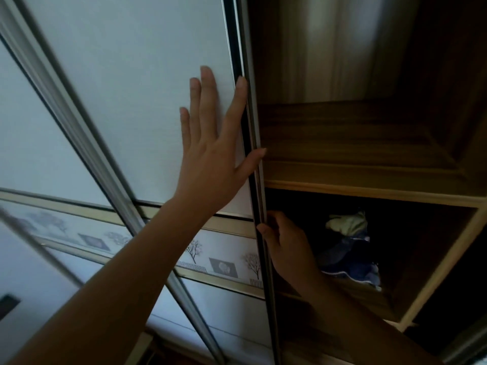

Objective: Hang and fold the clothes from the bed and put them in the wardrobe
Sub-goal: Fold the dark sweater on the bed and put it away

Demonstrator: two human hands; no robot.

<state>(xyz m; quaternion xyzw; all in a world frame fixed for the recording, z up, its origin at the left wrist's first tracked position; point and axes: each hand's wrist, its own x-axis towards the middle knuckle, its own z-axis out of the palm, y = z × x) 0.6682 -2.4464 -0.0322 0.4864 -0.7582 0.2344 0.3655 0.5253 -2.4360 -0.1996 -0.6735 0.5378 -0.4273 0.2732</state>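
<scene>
The right hand [287, 246] grips the sliding door [137, 88] at its right edge, fingers curled round the frame. Above it the left hand [210, 148] lies flat on the white panel, fingers straight and apart, thumb at that edge. Inside the open wardrobe [448, 75], blue and pale clothes [347, 248] lie bunched under the wooden shelf [369, 192].

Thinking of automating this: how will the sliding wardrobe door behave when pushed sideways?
The sliding door is a metal-framed panel, so it likely moves rigidly, as one piece. Its smooth white face probably offers the flat left hand little grip; the right hand, curled round its edge, likely pulls better. Being tall, it may feel heavy.
</scene>
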